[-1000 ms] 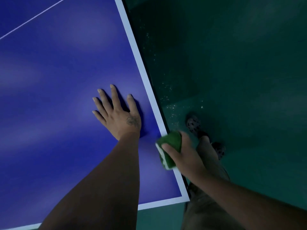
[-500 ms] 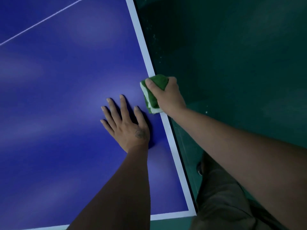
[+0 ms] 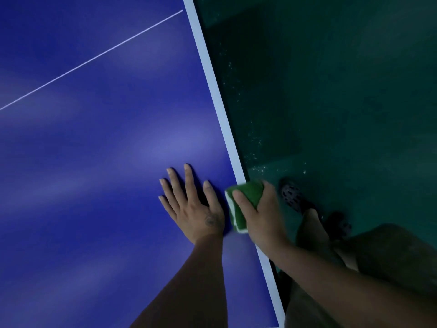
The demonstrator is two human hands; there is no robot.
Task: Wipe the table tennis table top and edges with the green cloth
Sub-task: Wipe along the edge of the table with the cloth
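The blue table tennis table [image 3: 94, 162] fills the left of the view, with its white side line [image 3: 212, 86] running along the right edge. My left hand [image 3: 194, 204] lies flat on the blue top, fingers spread, close to that edge. Just to its right, my right hand [image 3: 260, 216] grips the folded green cloth [image 3: 246, 202], which wraps over the table's edge; my thumb is on top and my fingers are on the outer side.
Dark green floor [image 3: 343, 91] lies to the right of the table, with pale specks near the edge. My foot in a dark perforated shoe [image 3: 293, 195] stands on it close to the table. A thin white centre line [image 3: 94, 58] crosses the top.
My right hand has slid the cloth back along the edge towards me, from beyond my left hand to beside it. The left hand stays flat on the top.
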